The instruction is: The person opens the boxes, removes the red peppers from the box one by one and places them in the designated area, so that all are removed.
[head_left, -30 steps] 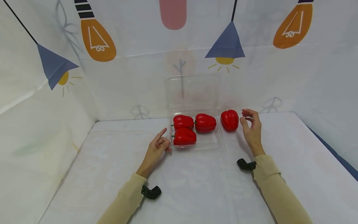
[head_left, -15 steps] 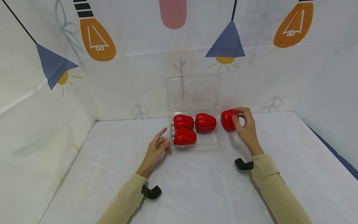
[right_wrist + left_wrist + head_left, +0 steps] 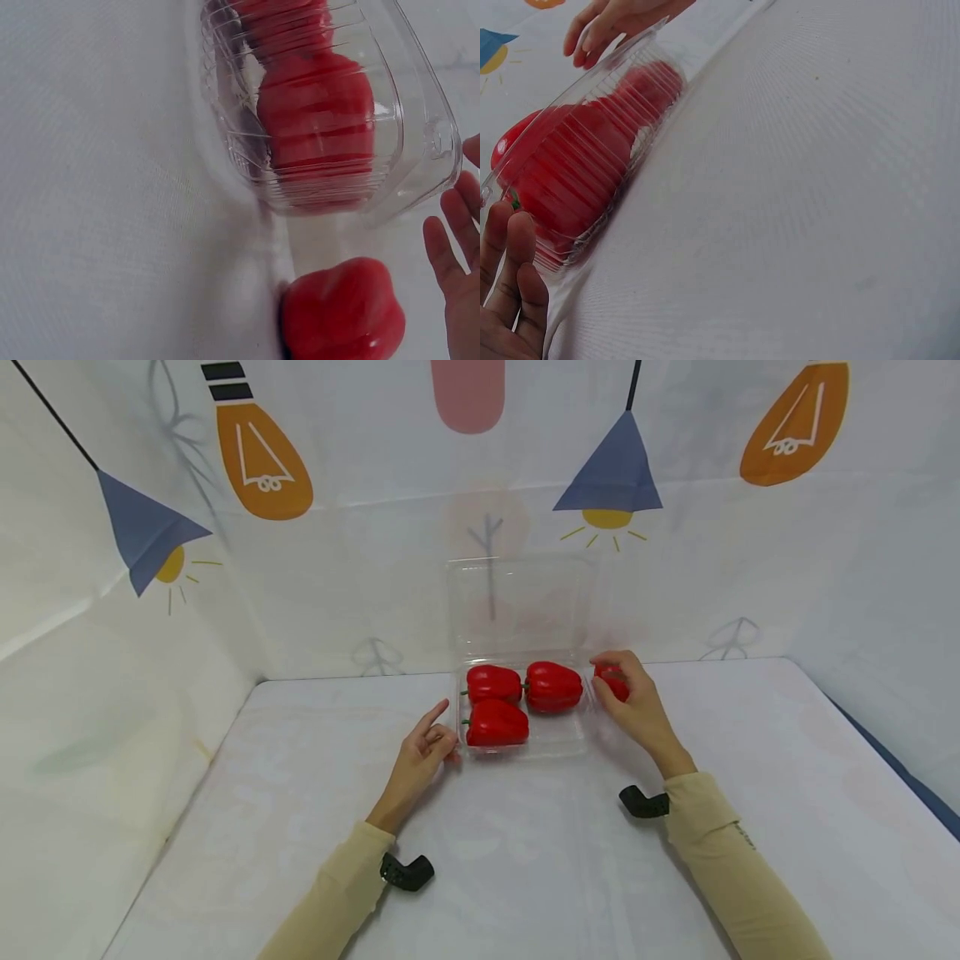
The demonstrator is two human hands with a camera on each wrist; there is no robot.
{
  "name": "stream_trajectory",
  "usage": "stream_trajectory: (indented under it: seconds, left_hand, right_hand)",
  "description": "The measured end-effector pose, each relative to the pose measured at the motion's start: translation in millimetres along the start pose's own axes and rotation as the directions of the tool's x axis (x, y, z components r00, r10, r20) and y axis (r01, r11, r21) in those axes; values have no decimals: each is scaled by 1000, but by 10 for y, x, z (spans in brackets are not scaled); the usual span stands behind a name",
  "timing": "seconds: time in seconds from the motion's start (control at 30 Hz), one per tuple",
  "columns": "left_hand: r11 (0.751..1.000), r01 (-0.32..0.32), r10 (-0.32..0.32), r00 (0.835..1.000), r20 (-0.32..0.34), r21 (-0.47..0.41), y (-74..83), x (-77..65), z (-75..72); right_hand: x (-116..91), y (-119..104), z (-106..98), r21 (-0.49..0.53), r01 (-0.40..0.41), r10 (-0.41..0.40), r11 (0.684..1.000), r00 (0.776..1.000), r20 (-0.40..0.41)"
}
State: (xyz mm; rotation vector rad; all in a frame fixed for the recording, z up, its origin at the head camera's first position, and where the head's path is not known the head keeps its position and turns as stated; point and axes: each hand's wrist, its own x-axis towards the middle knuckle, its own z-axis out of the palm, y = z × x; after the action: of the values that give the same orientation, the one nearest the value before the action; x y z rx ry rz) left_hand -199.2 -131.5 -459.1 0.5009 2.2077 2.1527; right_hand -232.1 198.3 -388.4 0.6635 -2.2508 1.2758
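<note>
A clear plastic clamshell box (image 3: 555, 739) stands at the table's back edge, its lid (image 3: 521, 602) raised. Inside are three red bell peppers, one front left (image 3: 497, 723), one behind it (image 3: 492, 683) and one back right (image 3: 553, 686). One more bell pepper (image 3: 345, 311) lies on the table outside the box's right end. My right hand (image 3: 636, 706) is over this pepper; in the right wrist view its loosely bent fingers (image 3: 459, 217) reach the box's rim, apart from the pepper. My left hand (image 3: 422, 760) rests at the box's left side, index finger extended, fingertips right at the rim.
A white cloth wall (image 3: 360, 568) printed with lamps and bulbs rises directly behind the table (image 3: 510, 860). Another white sheet (image 3: 112, 693) hangs along the left side. Each wrist carries a small black camera, such as the left one (image 3: 407, 872).
My right hand has moved left, from beside the loose pepper to over it and up to the box's right end. The left hand has stayed in place.
</note>
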Motion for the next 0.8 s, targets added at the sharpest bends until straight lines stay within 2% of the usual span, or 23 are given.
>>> stream_trajectory:
  seconds: [0.17, 0.37, 0.57, 0.8]
  left_hand:
    - [1000, 12, -12, 1000, -3, 12, 17, -2, 2]
    - [1000, 12, -12, 1000, -15, 17, 25, -14, 6]
    - [1000, 2, -2, 1000, -13, 10, 19, -12, 7]
    - [1000, 0, 0, 1000, -4, 4, 6, -5, 9]
  right_hand:
    - [-7, 221, 62, -17, -25, 26, 1000, 998, 51]
    - [12, 212, 121, -56, -66, 73, 996, 986, 151]
    - [39, 208, 189, -74, 1, 15, 997, 978, 209]
    - [40, 204, 227, -106, 54, -29, 993, 974, 223]
